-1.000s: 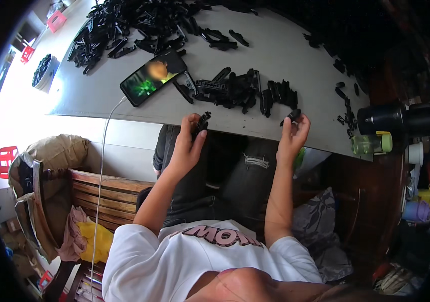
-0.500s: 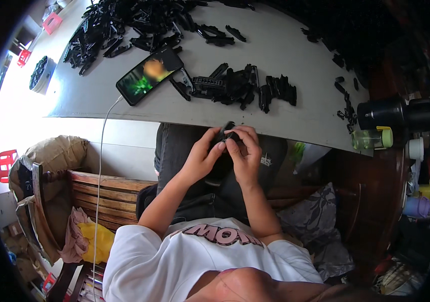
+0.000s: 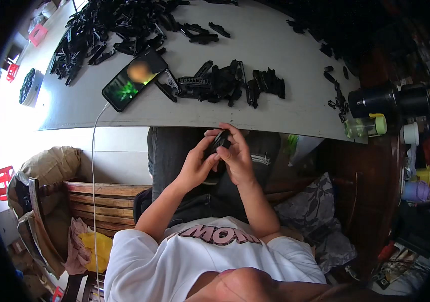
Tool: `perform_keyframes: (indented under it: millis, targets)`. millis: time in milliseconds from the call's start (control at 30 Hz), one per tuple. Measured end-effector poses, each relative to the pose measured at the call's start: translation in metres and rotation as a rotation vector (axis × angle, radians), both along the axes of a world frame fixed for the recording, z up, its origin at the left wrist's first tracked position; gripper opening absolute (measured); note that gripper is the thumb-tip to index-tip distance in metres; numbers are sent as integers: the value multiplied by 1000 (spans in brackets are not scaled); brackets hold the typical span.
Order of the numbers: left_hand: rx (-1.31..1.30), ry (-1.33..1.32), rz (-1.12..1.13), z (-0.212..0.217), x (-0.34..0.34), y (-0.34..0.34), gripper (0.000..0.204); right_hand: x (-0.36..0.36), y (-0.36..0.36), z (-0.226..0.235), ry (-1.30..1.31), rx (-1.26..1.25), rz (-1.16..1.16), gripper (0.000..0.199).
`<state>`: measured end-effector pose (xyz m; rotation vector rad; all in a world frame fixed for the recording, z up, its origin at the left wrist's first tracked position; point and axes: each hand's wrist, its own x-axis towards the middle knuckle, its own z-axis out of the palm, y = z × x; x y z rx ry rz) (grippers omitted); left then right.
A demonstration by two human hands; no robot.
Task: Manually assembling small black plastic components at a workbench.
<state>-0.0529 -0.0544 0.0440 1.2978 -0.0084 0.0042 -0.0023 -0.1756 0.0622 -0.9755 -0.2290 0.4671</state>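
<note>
Between my hands, over my lap just short of the table edge, is a small black plastic part point(image 3: 220, 140). My left hand point(image 3: 198, 160) closes on it from the left, thumb and fingers pressed to its side. My right hand point(image 3: 237, 160) grips it from the right, with the thumb on its near end and the fingers curled around the far side. Some of the part is hidden by the fingers. Ahead on the table lies a row of similar black plastic parts point(image 3: 223, 83), some stacked against each other.
A phone point(image 3: 134, 80) with a lit screen lies on the grey table point(image 3: 164, 115), its white cable point(image 3: 94, 166) hanging over the edge. Behind it spreads a large heap of black parts point(image 3: 109, 30). A green-lidded bottle point(image 3: 365, 127) and a dark flask point(image 3: 374, 102) stand at the right.
My fingers have shifted around the black part, and more of it shows now. The right hand's fingers reach further over its far side. The whole view has moved slightly.
</note>
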Motion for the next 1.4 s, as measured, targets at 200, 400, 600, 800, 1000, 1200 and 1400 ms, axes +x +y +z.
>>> perform_keyframes:
  millis: [200,400,600,800,1000,1200,1400]
  targets:
    - [75,20,-44,3,-1,-1,39,-2,-8,-3,-36,-76,-45,34]
    - [741,-259,203,11,21,27,21,27,-18,-2,-132,-153,-295,28]
    - [1033,-190,592,21,45,75,24,90,-79,-3,-217,-558,-656,12]
    - [1312,-12,625,16,65,88,26,121,-98,-29,-385,-906,-693,12]
    - [1279,-10,649,7,60,96,34,151,-89,-7,-739,-1489,-643,30]
    - [906,14,624,-3,51,105,46,165,-93,-16,-673,-1693,-567,38]
    - [396,-30,545,5,39,99,30,155,-102,-16,-232,-833,-887,28]
